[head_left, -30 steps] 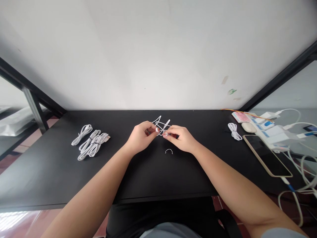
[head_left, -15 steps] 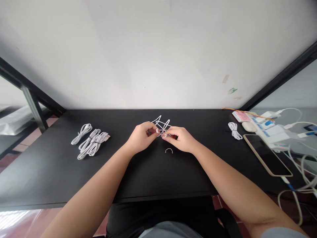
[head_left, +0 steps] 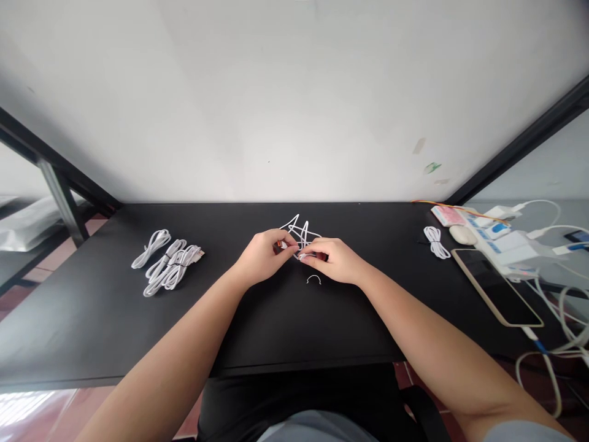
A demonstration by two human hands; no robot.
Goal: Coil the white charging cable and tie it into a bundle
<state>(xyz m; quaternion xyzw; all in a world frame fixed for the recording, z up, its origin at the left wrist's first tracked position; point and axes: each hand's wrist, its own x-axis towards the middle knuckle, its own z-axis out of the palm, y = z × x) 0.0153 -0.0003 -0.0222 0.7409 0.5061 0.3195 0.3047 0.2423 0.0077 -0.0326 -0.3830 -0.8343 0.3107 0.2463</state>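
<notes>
Short grey-blue sleeve (head_left: 524,431) well back from bare right grip (head_left: 335,259). Grey top (head_left: 317,428); black fabric (head_left: 294,390) over lap.

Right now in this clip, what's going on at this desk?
A person has both bare hands on a loose white cable over the middle of a black table. The left hand and the right hand each pinch part of the cable between their fingers, close together. A short white tie lies just in front of them. Coiled white cables sit to the left; another coil and a phone lie to the right.
</notes>
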